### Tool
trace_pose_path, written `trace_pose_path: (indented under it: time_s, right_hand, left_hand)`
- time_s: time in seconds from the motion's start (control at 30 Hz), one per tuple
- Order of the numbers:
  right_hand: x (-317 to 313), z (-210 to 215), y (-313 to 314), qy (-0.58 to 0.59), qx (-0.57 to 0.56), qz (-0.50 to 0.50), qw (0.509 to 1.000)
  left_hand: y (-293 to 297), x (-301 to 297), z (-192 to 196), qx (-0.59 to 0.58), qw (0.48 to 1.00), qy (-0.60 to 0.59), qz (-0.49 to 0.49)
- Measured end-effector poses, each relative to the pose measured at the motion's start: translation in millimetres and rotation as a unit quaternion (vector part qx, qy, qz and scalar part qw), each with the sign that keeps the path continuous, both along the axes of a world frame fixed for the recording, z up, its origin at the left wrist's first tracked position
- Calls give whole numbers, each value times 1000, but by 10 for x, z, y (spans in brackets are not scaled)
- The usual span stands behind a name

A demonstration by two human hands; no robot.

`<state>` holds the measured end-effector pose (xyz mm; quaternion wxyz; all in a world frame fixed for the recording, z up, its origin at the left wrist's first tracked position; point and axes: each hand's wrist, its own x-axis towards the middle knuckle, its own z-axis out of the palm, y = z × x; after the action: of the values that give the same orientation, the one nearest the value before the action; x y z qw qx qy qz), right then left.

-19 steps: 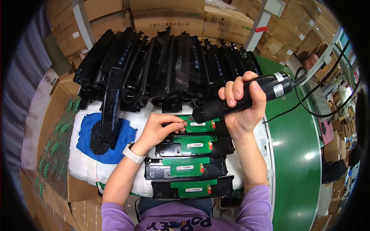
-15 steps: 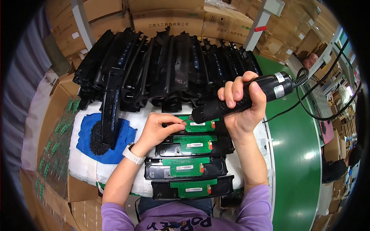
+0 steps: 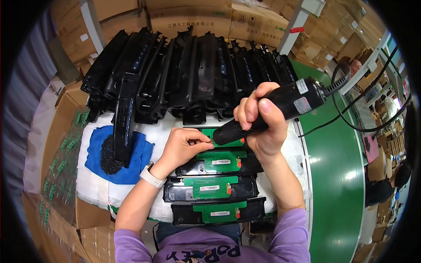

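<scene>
My right hand grips a black corded electric screwdriver, tilted so its nose points down to the left. Its tip meets the pinched fingertips of my left hand, over the farthest green circuit board. Whatever those fingertips hold is too small and covered to make out. Several black plastic panels lie in a column toward me, each carrying a green board with a white label. Left of my left hand, a heap of tiny black screw-like pieces rests on a blue cloth.
Many long black plastic housings are stacked across the back; one juts over the blue cloth. A box with small green boards stands at left. The green table extends right, under the screwdriver's cord. Cardboard boxes line the back.
The screwdriver and my right hand have moved left and slightly down, bringing its nose against my left fingertips. My left hand stays nearly in place, still pinched.
</scene>
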<state>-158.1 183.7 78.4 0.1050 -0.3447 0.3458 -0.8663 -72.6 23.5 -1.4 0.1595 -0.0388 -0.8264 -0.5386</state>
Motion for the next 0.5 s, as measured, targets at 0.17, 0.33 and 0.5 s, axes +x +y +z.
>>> trace_pose_path:
  time_s: [0.17, 0.33, 0.5]
  right_hand:
    - [-44, 10, -20, -25, 22, 2, 999]
    - [-218, -58, -141, -35, 44, -33, 998]
    - [-184, -102, -383, 60, 146, -71, 985]
  left_hand:
    - [-47, 19, -63, 95, 991, -96, -24]
    - [-1, 271, 315, -59, 996, -7, 60]
    - [-423, 1078, 269, -236, 936, 103, 242]
